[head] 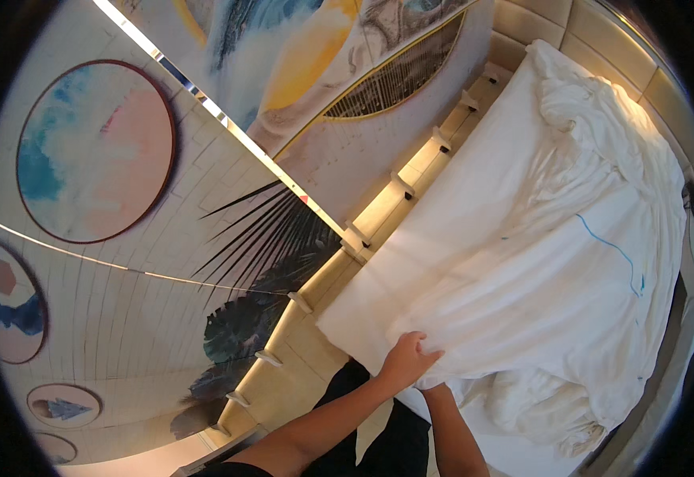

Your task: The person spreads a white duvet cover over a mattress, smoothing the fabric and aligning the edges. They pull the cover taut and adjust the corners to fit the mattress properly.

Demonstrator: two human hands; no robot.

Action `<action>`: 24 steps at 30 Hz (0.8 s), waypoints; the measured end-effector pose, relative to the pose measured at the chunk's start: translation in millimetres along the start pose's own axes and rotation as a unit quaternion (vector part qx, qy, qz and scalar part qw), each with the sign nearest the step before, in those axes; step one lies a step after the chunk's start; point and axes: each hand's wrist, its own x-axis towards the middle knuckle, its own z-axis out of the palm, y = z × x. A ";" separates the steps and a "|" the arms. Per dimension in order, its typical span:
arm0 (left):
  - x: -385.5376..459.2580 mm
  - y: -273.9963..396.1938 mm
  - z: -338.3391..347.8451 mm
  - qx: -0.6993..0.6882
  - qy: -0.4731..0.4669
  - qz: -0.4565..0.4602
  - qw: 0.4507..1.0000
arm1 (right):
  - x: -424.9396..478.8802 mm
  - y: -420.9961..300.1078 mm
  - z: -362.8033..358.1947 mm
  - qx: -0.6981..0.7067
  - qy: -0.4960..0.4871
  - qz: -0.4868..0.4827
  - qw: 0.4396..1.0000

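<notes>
A large white cloth, apparently a sheet or duvet cover (478,310), lies over a bed and is rumpled towards the right and the headboard. My left hand (409,362) rests at the cloth near the bed's lower edge, thumb and fingers bent; whether it grips the fabric is unclear. Just below and to the right, my right hand (435,389) is mostly hidden under the white fabric, with only the wrist showing. Bunched white fabric (543,405) lies to the right of my right arm. A thin blue line (612,244) runs across the cloth.
A padded beige headboard (603,42) stands at the top right. Along the bed's left side runs a narrow strip of tiled floor (308,346), beside a decorated wall (203,155) with small projecting brackets (299,302) low down. My legs in black trousers stand against the bed's end.
</notes>
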 end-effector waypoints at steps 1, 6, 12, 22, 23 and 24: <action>6.1 -2.6 -4.0 0.075 0.009 0.049 0.996 | 5.4 -1.2 8.1 -0.011 0.010 -0.005 1.000; 49.7 -17.7 -7.6 0.148 -0.119 0.085 0.978 | 19.8 -16.2 26.6 -0.042 0.048 -0.012 0.998; 65.1 -20.4 -23.3 -0.035 -0.104 0.148 0.983 | 27.8 -17.4 47.9 -0.031 0.120 -0.004 0.992; 33.5 15.0 -57.0 -0.104 -0.249 0.073 0.960 | -7.7 14.9 56.8 0.302 0.280 0.042 0.910; 31.2 9.8 -58.6 -0.156 -0.258 0.034 0.953 | -7.1 20.8 63.9 0.316 0.278 0.044 0.906; 30.2 -1.9 -56.3 -0.206 -0.262 -0.010 0.943 | -4.6 29.9 70.4 0.326 0.273 0.046 0.904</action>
